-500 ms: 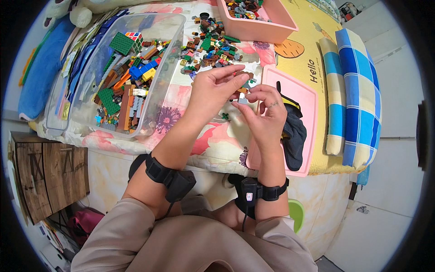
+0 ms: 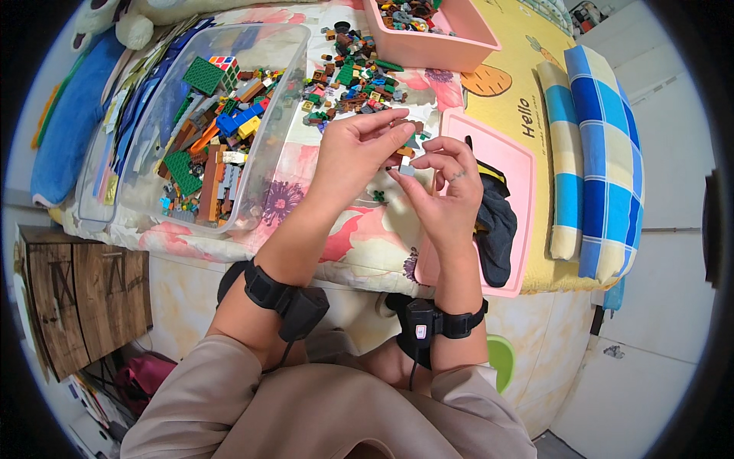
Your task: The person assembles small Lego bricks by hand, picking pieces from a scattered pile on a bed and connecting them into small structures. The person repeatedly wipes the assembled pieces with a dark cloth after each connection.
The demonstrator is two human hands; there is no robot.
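My left hand (image 2: 353, 149) is closed in a pinch on a small toy brick assembly (image 2: 405, 152), of which an orange-brown part shows beside the thumb; the fingers hide much of it. Close by on the right, my right hand (image 2: 449, 183) pinches a small light grey toy brick (image 2: 407, 170) between thumb and fingers. The brick lies right against the assembly, but I cannot tell whether they are joined. Just below the hands, a small dark green piece (image 2: 378, 196) rests on the flowered cloth (image 2: 336, 229).
A clear plastic bin (image 2: 256, 191) of mixed bricks and a puzzle cube (image 2: 225, 67) stands left. Loose bricks (image 2: 352, 73) spread beyond my hands, beside a pink box (image 2: 436, 52). A pink lid (image 2: 520, 161) bearing a dark cloth item (image 2: 497, 237) and checked cushions (image 2: 604, 161) lie right.
The right hand's fingers have shifted slightly, and the grey brick shows more clearly against the assembly. My left hand has barely moved.
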